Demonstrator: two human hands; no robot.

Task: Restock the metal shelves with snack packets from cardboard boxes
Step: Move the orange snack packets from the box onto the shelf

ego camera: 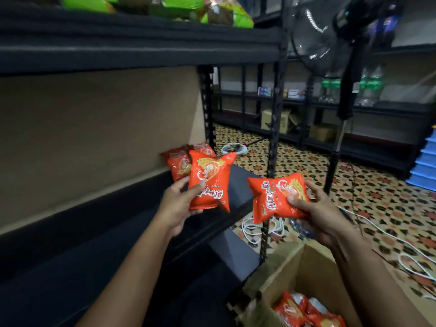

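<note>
Your left hand (179, 204) is pinching one red snack packet (208, 182) upright, presumably for standing beside the packets already on the shelf (181, 161). Your right hand (313, 208) is gripping a second packet (276, 197) flat, waiting. The cardboard box (295, 267) below is holding more red packets (304, 310), though blur is hiding how many.
</note>
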